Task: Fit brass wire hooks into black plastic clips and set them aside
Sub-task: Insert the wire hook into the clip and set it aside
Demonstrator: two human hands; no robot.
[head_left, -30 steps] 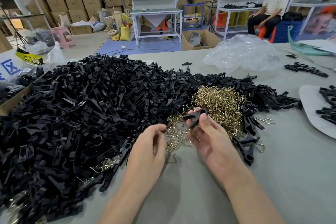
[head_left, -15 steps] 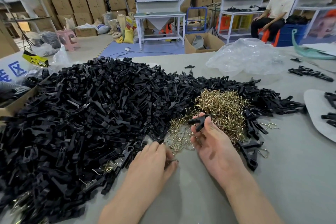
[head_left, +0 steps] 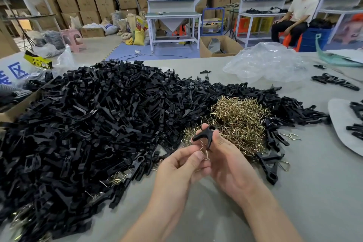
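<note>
My right hand [head_left: 228,160] pinches a black plastic clip [head_left: 205,135] between thumb and fingers, its two legs spread toward the left. My left hand [head_left: 179,167] holds a brass wire hook [head_left: 204,153] at its fingertips, right under the clip and touching my right palm. A big heap of black clips [head_left: 94,124] covers the left half of the table. A pile of brass hooks [head_left: 239,122] lies just beyond my hands.
Several clips with hooks fitted [head_left: 272,165] lie to the right of my right hand. A crumpled clear plastic bag [head_left: 265,63] sits at the back right. A grey pad [head_left: 341,129] with clips is at the right edge. A person [head_left: 296,12] sits far behind.
My left hand picked a hook from the table near the heap and lifted it to the clip. My right hand kept the clip and turned it slightly.
</note>
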